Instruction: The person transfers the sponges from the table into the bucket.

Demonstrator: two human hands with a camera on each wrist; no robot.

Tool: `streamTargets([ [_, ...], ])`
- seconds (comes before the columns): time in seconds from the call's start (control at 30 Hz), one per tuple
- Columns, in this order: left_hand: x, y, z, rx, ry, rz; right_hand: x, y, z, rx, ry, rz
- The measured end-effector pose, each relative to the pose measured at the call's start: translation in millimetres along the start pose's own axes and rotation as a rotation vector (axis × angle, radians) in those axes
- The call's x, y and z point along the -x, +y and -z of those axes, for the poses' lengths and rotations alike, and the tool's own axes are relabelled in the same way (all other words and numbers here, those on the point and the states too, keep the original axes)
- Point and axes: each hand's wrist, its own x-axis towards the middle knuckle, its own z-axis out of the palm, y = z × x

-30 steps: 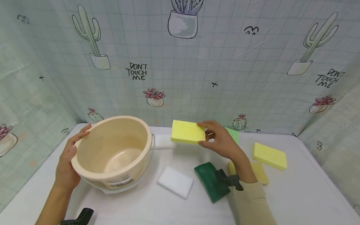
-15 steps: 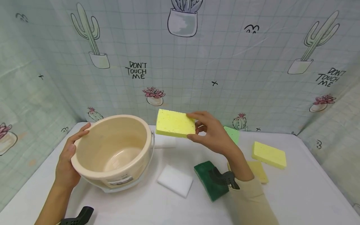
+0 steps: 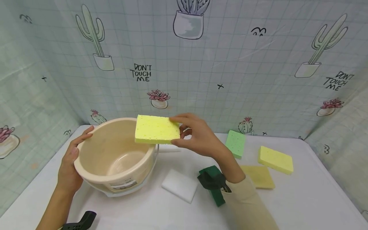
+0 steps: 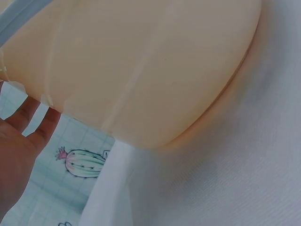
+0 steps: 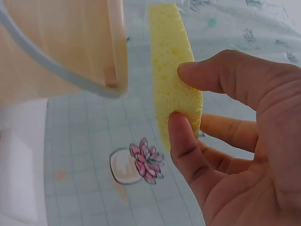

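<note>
- Yellow sponge (image 3: 156, 129) is up in the air, pinched by its right-hand end in the person's right hand (image 3: 194, 135). Thumb on one side, fingertips on the other, flat face turned toward the wearer.
- That puts the sponge just left of the right hand, overlapping the right rim of the bucket from above. Seen from the right wrist there's a little gap between them, so not touching.
- Left hand (image 3: 69, 166) is on the cream bucket (image 3: 112, 147), fingers fairly straight and spread against its left side up by the rim. Can't tell how far they wrap over.
- Bucket sits right beside that left hand, mouth up, with a pale handle (image 5: 61, 69) hanging round the outside. There's a label (image 3: 125, 184) on the front, print too small for me to read.
- Between the two hands, nearer the person: a white sponge (image 3: 180, 186) lying flat. Another white piece (image 3: 169, 148) is past the bucket, just below the held sponge, mostly hidden.
- Under the right wrist: a dark green sponge (image 3: 218, 196), partly covered by the black wrist mount (image 3: 211, 180).
- Right of the right hand: a light green sponge (image 3: 235, 144), then a second yellow one (image 3: 276, 159) farther out, and a duller yellow piece (image 3: 260, 177) just past the beige sleeve (image 3: 248, 204).
- All on a white table (image 3: 304, 198), with a cactus-print curtain (image 3: 184, 70) beyond both hands.
</note>
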Motion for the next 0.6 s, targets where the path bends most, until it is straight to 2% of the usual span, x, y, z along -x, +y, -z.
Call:
streamTargets([
  [0.13, -0.3, 0.9, -1.0, -0.006, -0.006, -0.005, -12.6, -8.8, -10.8, 0.024, -0.037, 0.017],
  [0.37, 0.1, 1.2, -2.9, -0.091, 0.062, 0.050, -32.6, -22.8, -29.4, 0.048, -0.086, 0.004],
  [0.6, -0.6, -5.9, 4.7, -0.041, -0.023, -0.042, -48.1, -29.3, -47.8, 0.131, -0.143, -0.033],
])
